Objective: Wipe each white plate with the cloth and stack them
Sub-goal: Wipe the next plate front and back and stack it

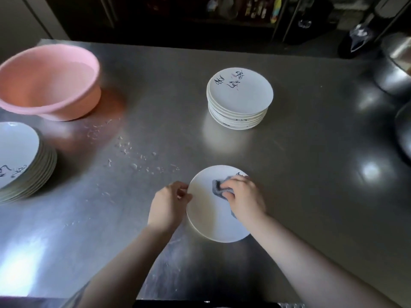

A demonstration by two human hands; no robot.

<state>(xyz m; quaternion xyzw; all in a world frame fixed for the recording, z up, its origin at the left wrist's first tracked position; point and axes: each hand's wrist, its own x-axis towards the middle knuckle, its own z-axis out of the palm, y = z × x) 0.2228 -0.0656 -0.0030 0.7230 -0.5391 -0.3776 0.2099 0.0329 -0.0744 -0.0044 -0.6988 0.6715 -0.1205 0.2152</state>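
The left hand (170, 202) pinches the rim of the plate (206, 215) lying flat on the table (300, 174), likely to steady it, while the right hand (243, 197) grips the cloth (216, 187), pressing it on the plate's face.

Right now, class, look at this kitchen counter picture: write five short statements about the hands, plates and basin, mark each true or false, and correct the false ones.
1. The right hand presses a grey cloth onto the single plate. True.
2. The left hand rests inside the pink basin. False: it holds the single plate's left rim.
3. Two plate stacks stand on the counter, a far stack and a left stack. True.
4. The plate on top of the far stack is plain white. False: it bears dark handwritten marks.
5. Water droplets lie on the metal counter between the basin and the single plate. True.
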